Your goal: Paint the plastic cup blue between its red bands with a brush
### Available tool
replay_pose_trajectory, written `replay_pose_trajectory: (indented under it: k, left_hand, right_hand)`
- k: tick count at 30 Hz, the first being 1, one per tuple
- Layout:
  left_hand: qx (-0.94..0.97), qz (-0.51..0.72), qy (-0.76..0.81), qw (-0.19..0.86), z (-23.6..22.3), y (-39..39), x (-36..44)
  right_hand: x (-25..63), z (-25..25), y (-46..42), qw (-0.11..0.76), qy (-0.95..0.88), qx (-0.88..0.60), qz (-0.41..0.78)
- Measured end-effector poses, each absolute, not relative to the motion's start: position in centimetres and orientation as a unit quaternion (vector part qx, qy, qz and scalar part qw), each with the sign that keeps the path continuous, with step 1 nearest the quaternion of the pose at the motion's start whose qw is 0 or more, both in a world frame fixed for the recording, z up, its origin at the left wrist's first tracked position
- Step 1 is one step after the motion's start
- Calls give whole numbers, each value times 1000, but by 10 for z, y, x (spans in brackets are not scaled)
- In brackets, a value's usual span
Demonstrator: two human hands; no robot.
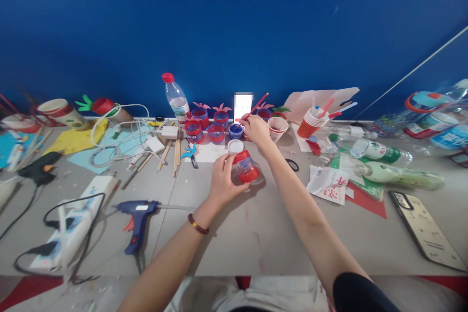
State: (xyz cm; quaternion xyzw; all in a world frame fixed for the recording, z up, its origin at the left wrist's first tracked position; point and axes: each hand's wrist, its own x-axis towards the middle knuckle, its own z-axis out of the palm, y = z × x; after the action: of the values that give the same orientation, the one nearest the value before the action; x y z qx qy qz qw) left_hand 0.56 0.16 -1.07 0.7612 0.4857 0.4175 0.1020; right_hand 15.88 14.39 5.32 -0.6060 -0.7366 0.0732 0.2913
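Observation:
My left hand [223,176] is closed around a clear plastic cup [245,166] with red and purple-blue painted bands, tilted on its side above the grey table. Farther forward, my right hand [257,131] grips a thin red paintbrush [259,105]. The brush's lower end is at the small jar of blue paint [236,130]; whether it touches the paint I cannot tell. A round white lid [235,146] lies between the jar and my left hand. Several red and purple painted cups [216,134] stand beside the jar, some with leaf-shaped paper tops.
A paper cup [278,127] stands right of my right hand, near black-handled scissors [292,165]. A blue glue gun [138,219] and a power strip [78,224] lie at left. Plastic bottles [382,151] and a phone [426,229] are at right. A water bottle [177,100] stands behind.

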Motion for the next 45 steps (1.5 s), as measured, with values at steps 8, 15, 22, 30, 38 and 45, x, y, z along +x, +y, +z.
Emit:
replay_pose_trajectory:
  k: [8,15,22,30,38,45]
  left_hand:
    - [760,412,491,110,-11,2,5]
    - [762,411,488,112,-12,1,5]
    - [761,408,492,110,-15,2,5]
    - [769,406,485,96,-12,2,5]
    - [768,408,485,92,-13,2,5]
    - [768,406,487,93,-14,2,5]
  right_hand:
    - [160,53,143,296,-730,-613,64]
    - [160,53,144,304,-730,-609,56]
    - [159,53,143,282,-732,-618,51]
    - [160,51,145,300,-730,-612,45]
    - [160,54,143,306,-724,-617,51]
    - [159,50,145,298,-730,-613,52]
